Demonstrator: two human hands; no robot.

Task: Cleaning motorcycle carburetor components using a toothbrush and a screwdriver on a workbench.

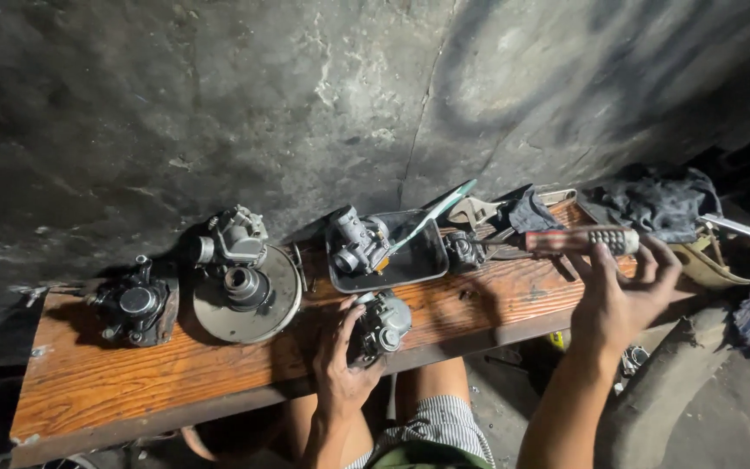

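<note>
1. A wooden bench (132, 382) runs across the view against a rough grey wall (219, 104); everything lies on its top.
2. Far left sits a dark carburetor body (136, 306), well apart from both hands.
3. Just right of it, a round metal plate (258, 304) carries a small cylindrical part (240, 285), with a pale grey carburetor (234, 234) standing at the plate's back edge.
4. Next comes a shallow dark tray (410, 260) holding another carburetor (356, 243) and a long flat teal tool (431, 213) leaning over its rim.
5. The left hand (340, 365) is at the bench's front edge, fingers curled round a grey carburetor (384, 323) that rests on the wood just in front of the tray; the hold is closed, thumb on the near side.
6. Behind and right lie a small dark metal part (463, 249), an adjustable wrench (472, 210) and a dark rag (527, 211).
7. The right hand (622, 291) is spread wide, fingertips touching a screwdriver (579, 240) with a striped red handle that lies on the bench; the fingers have not closed round it.
8. Far right, crumpled dark cloth (657, 204) is heaped by the wall.
</note>
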